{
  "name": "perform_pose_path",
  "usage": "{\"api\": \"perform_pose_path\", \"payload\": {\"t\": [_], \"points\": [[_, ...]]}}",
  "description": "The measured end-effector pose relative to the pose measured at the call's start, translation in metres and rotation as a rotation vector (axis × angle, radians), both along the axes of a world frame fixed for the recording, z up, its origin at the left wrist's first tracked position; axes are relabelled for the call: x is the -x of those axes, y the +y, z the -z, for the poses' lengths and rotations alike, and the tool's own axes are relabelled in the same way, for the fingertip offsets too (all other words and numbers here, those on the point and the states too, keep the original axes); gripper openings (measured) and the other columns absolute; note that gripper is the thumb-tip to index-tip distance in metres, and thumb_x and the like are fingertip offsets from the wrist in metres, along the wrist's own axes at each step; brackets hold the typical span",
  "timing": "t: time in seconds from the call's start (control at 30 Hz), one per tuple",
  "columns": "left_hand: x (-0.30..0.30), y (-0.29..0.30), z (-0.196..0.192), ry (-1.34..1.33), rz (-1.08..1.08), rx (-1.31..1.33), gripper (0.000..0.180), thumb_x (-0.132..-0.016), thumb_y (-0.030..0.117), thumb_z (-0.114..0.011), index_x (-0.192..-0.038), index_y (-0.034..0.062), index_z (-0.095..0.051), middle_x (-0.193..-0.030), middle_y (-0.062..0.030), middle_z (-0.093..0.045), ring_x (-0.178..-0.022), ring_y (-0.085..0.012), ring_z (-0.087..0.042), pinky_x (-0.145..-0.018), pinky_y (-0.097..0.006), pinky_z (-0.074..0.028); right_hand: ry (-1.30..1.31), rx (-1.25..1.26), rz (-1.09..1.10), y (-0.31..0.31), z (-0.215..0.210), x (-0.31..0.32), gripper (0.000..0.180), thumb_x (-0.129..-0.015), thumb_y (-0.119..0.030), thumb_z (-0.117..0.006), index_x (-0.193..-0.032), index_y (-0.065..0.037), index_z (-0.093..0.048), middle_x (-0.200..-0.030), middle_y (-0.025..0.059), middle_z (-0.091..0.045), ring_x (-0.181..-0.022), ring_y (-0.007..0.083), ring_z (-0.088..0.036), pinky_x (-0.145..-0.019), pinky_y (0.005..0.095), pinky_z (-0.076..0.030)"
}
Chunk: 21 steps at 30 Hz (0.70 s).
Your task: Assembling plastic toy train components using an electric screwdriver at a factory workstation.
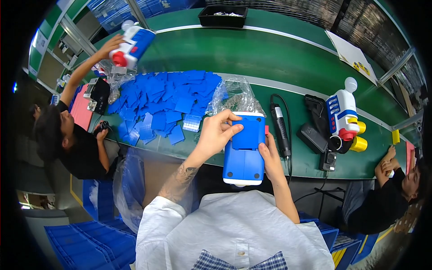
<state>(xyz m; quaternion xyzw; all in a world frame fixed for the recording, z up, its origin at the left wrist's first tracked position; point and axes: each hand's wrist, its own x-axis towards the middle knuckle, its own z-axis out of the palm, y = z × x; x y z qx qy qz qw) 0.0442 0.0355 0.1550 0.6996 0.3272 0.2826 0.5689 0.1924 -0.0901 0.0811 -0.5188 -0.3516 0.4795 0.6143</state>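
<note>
In front of my chest is a blue and white plastic toy housing (243,168), its blue face with dark round feet turned up. My right hand (271,157) grips its right side, thumb along the edge. A square blue cover plate (248,134) lies over the upper half of that face. My left hand (219,131) has its fingers curled, with thumb and index finger at the plate's upper left edge. Just beyond the housing, a clear plastic bag (238,92) holds small metal pieces, probably screws.
A heap of blue plates (164,99) spreads to the left. Right of me lie a black electric screwdriver (280,128) with its cable, a black power adapter (312,137) and an assembled toy (344,112). One co-worker (74,139) lifts a similar toy (132,47); another (387,193) sits right.
</note>
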Motion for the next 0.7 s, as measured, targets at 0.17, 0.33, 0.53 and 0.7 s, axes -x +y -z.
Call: {"api": "perform_pose_path", "payload": {"t": [0.17, 0.33, 0.53, 0.7], "points": [[-0.002, -0.006, -0.007, 0.019, -0.023, -0.134, 0.016, -0.081, 0.005, -0.066, -0.094, -0.0021, -0.059, -0.078, -0.0072, -0.064, -0.063, -0.0087, -0.061, -0.056, -0.020, -0.048, 0.014, 0.001, -0.014, 0.000, -0.003, -0.001, 0.066, -0.091, -0.034, -0.054, -0.138, 0.000, -0.023, -0.137, 0.0192, -0.035, -0.126, 0.0290, -0.037, -0.103, 0.0393, -0.031], [0.004, -0.001, -0.010, 0.090, 0.103, -0.185, 0.017, -0.078, 0.005, -0.068, -0.092, -0.0014, -0.059, -0.089, -0.0109, -0.062, -0.081, -0.0138, -0.062, -0.061, -0.025, -0.049, 0.031, -0.008, -0.008, -0.003, 0.000, 0.000, 0.066, -0.091, -0.033, -0.055, -0.139, -0.001, -0.023, -0.136, 0.0184, -0.036, -0.126, 0.0284, -0.037, -0.103, 0.0390, -0.031], [0.004, -0.009, -0.002, 0.268, 0.012, -0.662, 0.026, -0.071, 0.009, -0.073, -0.093, 0.0031, -0.059, -0.120, -0.0170, -0.046, -0.114, -0.0366, -0.042, -0.096, -0.043, -0.035, -0.064, -0.012, -0.011, 0.006, -0.009, -0.008, 0.064, -0.089, -0.029, -0.058, -0.137, -0.001, -0.026, -0.133, 0.0183, -0.040, -0.123, 0.0284, -0.041, -0.102, 0.0392, -0.033], [0.007, -0.002, 0.012, 0.184, 0.025, -0.263, 0.046, -0.074, 0.012, -0.073, -0.111, 0.0068, -0.046, -0.117, -0.0128, -0.048, -0.114, -0.0282, -0.046, -0.092, -0.042, -0.043, -0.358, 0.070, -0.005, 0.042, -0.036, -0.017, 0.053, -0.085, -0.024, -0.061, -0.130, -0.007, -0.039, -0.113, 0.0164, -0.055, -0.101, 0.0229, -0.056, -0.085, 0.0341, -0.046]]}}
